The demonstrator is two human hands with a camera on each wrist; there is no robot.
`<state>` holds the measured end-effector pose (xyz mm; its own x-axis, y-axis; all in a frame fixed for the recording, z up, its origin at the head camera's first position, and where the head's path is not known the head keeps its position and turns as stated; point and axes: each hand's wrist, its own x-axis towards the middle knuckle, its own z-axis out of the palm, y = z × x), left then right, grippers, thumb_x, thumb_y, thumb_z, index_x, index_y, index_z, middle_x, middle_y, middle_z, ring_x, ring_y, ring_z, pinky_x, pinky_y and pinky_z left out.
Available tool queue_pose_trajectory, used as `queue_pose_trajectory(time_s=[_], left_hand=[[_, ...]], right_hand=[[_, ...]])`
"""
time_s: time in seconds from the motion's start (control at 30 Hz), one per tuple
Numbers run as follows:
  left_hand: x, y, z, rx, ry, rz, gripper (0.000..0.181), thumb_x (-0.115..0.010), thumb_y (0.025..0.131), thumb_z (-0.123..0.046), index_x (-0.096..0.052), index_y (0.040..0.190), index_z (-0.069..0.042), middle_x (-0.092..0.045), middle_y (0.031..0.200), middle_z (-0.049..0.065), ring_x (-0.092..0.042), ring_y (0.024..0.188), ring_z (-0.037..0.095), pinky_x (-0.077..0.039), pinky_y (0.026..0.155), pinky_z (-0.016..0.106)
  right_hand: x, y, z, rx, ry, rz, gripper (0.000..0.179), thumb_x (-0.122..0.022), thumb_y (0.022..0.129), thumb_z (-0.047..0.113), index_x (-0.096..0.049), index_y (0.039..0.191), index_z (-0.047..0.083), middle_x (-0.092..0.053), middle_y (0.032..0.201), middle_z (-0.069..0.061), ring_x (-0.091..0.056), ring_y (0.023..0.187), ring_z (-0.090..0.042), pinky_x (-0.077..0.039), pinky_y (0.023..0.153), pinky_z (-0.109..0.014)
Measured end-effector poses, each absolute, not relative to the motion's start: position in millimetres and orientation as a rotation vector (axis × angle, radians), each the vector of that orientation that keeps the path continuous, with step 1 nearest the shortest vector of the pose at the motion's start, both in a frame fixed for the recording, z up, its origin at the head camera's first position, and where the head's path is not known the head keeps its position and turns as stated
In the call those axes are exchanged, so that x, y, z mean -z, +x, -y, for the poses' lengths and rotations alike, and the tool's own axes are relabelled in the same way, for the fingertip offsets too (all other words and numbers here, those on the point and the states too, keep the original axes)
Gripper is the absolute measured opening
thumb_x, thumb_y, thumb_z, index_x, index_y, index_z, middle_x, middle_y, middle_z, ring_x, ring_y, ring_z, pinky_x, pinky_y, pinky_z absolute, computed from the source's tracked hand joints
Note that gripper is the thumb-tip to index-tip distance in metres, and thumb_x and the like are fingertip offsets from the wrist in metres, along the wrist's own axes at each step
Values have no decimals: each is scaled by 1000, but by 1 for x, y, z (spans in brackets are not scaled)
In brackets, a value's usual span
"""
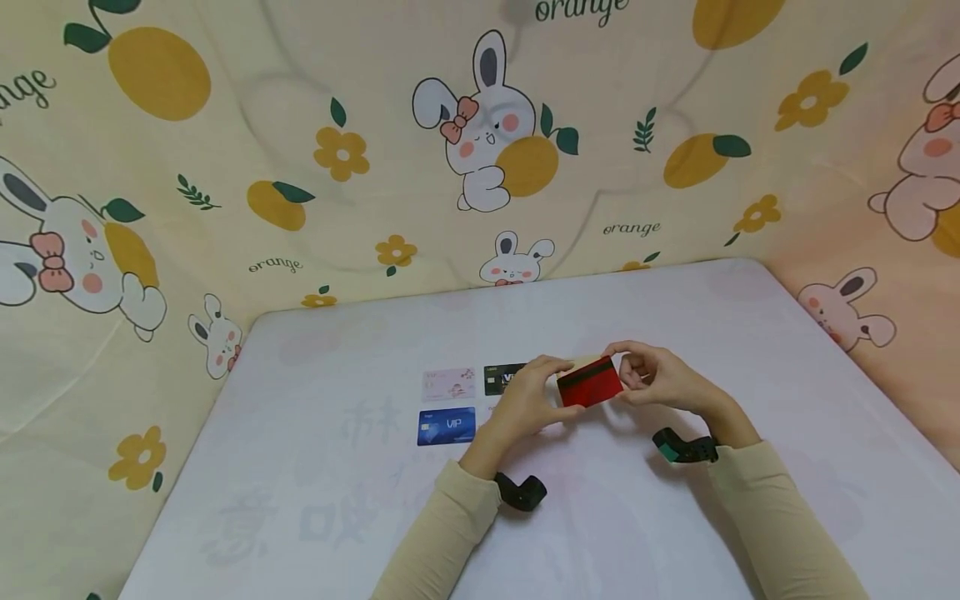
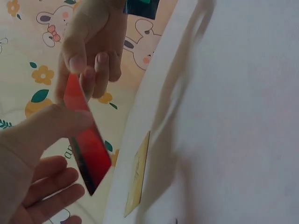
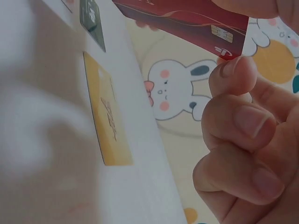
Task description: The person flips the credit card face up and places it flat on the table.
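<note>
A red bank card (image 1: 592, 383) with a dark stripe is held up above the table, tilted. My left hand (image 1: 525, 400) pinches its left end, the thumb low and a finger on the upper edge; the left wrist view shows the thumb across the red face. My right hand (image 1: 663, 379) pinches the other end between thumb and index finger, its other fingers curled in. In the right wrist view the card's chip side (image 3: 196, 25) shows. A gold card (image 3: 110, 116) lies on the table just behind, mostly hidden by the red card in the head view.
Left of the hands lie a pink card (image 1: 448, 385), a blue VIP card (image 1: 446, 427) and a black card (image 1: 501, 379), the last partly covered by my left hand. All rest on the white table (image 1: 300, 467). A printed curtain (image 1: 375, 100) hangs behind it.
</note>
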<state>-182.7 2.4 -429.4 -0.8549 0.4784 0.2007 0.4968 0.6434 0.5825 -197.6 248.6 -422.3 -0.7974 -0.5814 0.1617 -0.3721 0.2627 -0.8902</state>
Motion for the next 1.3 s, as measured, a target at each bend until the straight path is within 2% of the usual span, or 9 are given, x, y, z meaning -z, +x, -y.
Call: queue_pose_trajectory(time_s=[0.4,0.93,1.13,1.3], left_hand=[[426,-178,-9,1078,-840,2757,55,-81,77,-30,-62,126,-11,-60,122,5,-59,111,17,-52,92,22],[426,-176,-9,1095,-844,2748,53,-83,74,-28,-66,121,-10,-59,116,7,-56,112,18,-52,95,25],[427,-177,-9,1124,-843,2757,52,-83,74,-28,-66,120,-11,-59,115,6,-55,111,17,-51,95,25],[429,-179,-8,1195,-821,2725,52,-84,74,-27,-66,119,-9,-60,113,8,-56,109,19,-54,93,31]], right_hand=[[426,-198,-236,1535,-933,-2310,45,-70,76,-8,-50,116,-6,-43,70,-11,-45,62,-3,-42,53,-22],[423,-195,-231,1510,-941,-2309,46,-71,74,-8,-51,115,-6,-42,69,-13,-41,59,-11,-40,53,-22],[424,-194,-232,1503,-930,-2333,48,-73,75,-5,-52,118,-6,-46,70,-11,-44,60,-6,-41,53,-22],[423,-195,-232,1544,-920,-2302,53,-75,76,-5,-50,123,-7,-47,69,-7,-45,61,-2,-42,54,-22]])
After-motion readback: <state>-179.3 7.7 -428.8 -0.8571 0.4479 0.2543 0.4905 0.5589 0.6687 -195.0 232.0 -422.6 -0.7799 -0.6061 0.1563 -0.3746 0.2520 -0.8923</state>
